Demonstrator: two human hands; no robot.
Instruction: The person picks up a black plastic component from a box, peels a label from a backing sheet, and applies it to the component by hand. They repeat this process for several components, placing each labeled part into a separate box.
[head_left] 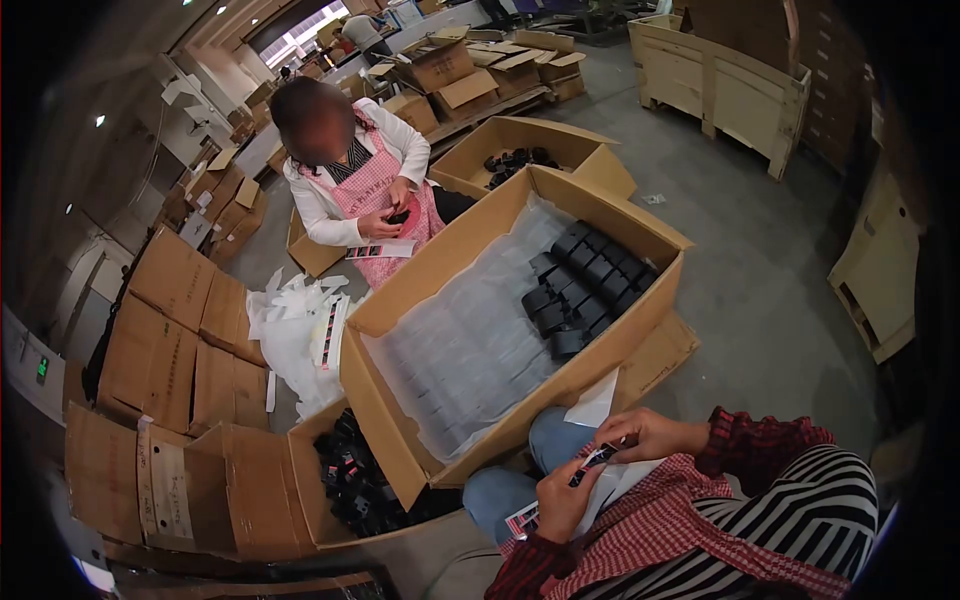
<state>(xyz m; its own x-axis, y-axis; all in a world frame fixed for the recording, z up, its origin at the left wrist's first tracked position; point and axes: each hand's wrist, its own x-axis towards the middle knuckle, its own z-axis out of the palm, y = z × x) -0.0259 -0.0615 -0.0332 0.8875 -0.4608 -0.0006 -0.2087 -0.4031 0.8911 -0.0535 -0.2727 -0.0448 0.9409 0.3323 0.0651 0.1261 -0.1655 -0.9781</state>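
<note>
Above my lap, my left hand (563,497) holds a small black part (597,460) between its fingers, with a sheet of labels (524,520) under it. My right hand (645,436) pinches at the other side of that part; what exactly its fingertips hold is too small to tell. A white sheet (620,484) lies beneath both hands. Just ahead stands a large open cardboard box (478,462), lined with translucent plastic (455,330), with rows of black parts (590,285) at its right side.
A co-worker (365,180) sits across the box, handling a small black piece. An open box of loose black parts (350,470) is at the lower left, near stacked cartons (155,350). White wrapping (290,330) lies beyond it. Wooden crates (715,85) stand at the upper right.
</note>
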